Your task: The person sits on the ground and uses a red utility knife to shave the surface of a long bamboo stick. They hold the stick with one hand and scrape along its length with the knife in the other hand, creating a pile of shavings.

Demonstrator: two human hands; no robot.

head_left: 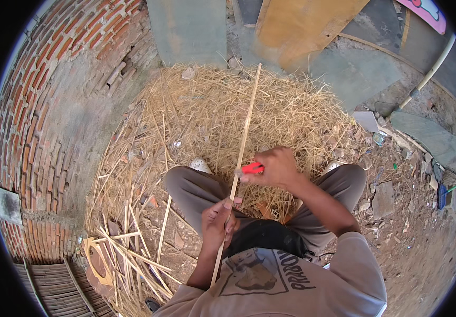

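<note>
Grasping hands [219, 222]: left on strip [244, 137] (tip [259, 67] free over straw [201, 119]), right [277, 168] on red tool [253, 168]

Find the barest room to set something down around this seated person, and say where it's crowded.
Dirt on the right offers most room, bordered by the right sleeve and the flat broken slab, though lightly littered. Crowded: the straw beyond the right hand, and the pale sticks heaped at lower left.

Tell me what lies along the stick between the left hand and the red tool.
In the head view, only a short bare stretch of the stick lies between the left hand and the red tool.
</note>
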